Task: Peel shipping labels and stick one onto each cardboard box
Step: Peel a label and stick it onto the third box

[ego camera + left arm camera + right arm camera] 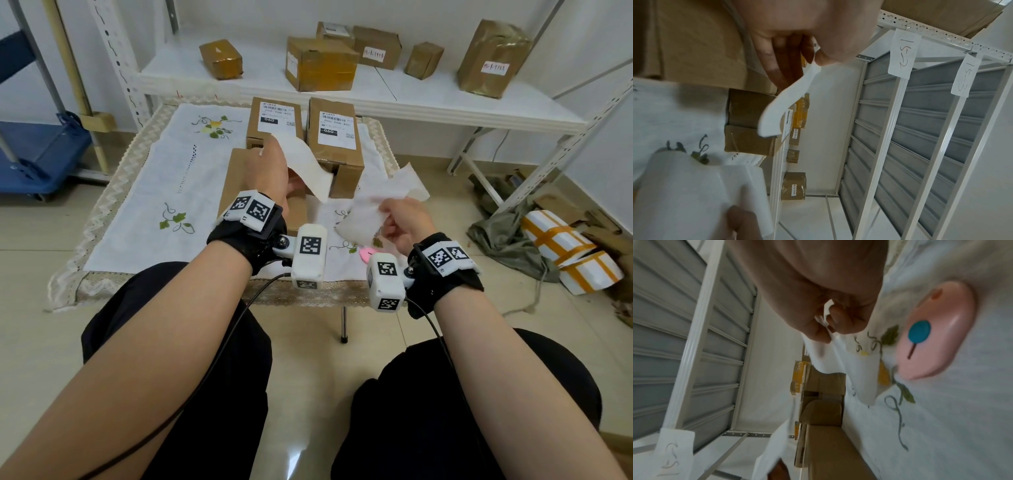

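Observation:
A plain brown cardboard box (236, 178) lies on the white embroidered cloth (144, 192) just under my left hand (271, 145). That hand pinches one end of a curling white label (306, 168) above the box; in the left wrist view the left hand (816, 58) nips the label (785, 105) between thumb and fingers. My right hand (384, 209) pinches a crumpled, translucent backing sheet (371, 202), held apart from the label. Seen from the right wrist, the right hand (828, 331) grips the backing sheet (840, 363). Behind stand two boxes (274, 137) (337, 150) bearing printed labels.
A pink oval object (935, 332) lies on the cloth by my right wrist. The white shelf (411, 92) behind the low table holds several taped brown boxes. A blue cart (41, 154) stands at the left, and wrapped parcels (568, 253) lie on the floor at the right.

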`<move>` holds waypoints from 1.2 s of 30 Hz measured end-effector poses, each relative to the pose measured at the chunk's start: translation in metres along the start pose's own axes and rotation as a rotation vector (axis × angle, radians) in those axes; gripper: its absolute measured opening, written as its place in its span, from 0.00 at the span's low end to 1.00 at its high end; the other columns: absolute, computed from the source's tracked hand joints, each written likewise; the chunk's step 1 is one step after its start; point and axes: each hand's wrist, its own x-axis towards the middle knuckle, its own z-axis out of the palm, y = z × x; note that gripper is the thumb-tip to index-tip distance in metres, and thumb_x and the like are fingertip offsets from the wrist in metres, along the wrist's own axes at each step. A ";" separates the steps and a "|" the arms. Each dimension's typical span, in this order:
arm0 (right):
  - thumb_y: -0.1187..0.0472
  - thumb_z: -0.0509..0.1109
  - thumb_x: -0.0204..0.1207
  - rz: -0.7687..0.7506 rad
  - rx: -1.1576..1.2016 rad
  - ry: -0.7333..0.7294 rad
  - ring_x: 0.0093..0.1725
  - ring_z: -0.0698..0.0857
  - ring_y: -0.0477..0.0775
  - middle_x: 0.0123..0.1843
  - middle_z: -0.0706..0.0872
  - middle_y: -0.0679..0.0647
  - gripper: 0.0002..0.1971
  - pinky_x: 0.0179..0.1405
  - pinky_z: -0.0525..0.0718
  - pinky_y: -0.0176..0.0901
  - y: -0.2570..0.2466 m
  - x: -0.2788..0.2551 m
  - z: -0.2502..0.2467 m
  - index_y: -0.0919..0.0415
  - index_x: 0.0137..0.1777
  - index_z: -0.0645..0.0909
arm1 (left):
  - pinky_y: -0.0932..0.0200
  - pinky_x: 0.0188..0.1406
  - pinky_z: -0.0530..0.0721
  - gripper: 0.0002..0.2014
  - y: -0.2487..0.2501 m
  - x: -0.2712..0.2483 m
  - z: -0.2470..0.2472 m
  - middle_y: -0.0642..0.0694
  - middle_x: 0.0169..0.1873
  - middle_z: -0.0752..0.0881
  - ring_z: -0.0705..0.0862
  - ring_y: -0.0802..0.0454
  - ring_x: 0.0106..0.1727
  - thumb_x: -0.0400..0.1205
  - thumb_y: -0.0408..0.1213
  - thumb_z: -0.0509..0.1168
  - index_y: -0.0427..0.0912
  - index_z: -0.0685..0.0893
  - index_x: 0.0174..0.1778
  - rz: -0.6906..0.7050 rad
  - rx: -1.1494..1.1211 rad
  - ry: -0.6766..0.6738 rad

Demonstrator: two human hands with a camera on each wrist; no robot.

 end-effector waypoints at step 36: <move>0.65 0.62 0.76 0.045 -0.240 -0.106 0.39 0.74 0.59 0.43 0.75 0.59 0.03 0.38 0.74 0.48 -0.004 -0.010 -0.002 0.56 0.44 0.71 | 0.54 0.40 0.91 0.14 -0.009 0.001 0.006 0.47 0.50 0.87 0.88 0.50 0.50 0.85 0.42 0.56 0.44 0.79 0.62 -0.022 0.084 -0.103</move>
